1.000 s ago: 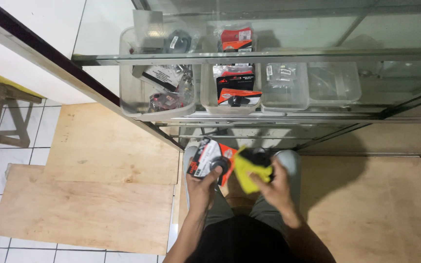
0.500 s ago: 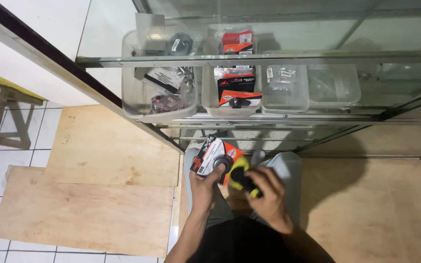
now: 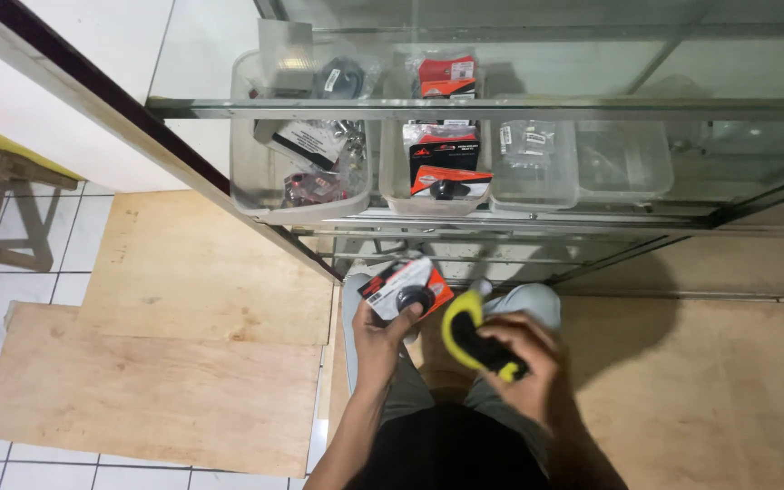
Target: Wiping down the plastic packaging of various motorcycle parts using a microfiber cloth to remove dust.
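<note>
My left hand [image 3: 377,338] grips a small packaged part [image 3: 406,288], an orange, white and black card with a round black piece on it, held just below the glass cabinet. Right beside it, my right hand [image 3: 524,361] is closed around a yellow and black cloth [image 3: 466,333], bunched and curved upward. The two hands are close together above my knees, the cloth nearly touching the package.
A glass display cabinet [image 3: 501,107] stands in front, with clear plastic bins [image 3: 260,177] holding several packaged parts; one bin [image 3: 623,163] at the right looks nearly bare. Plywood sheets [image 3: 165,363] lie on the white tiled floor at left. A wooden stool [image 3: 2,213] stands at far left.
The right hand has closed and folded the yellow cloth, drawing it slightly down and right. The left hand keeps the package, tilted a little more upright.
</note>
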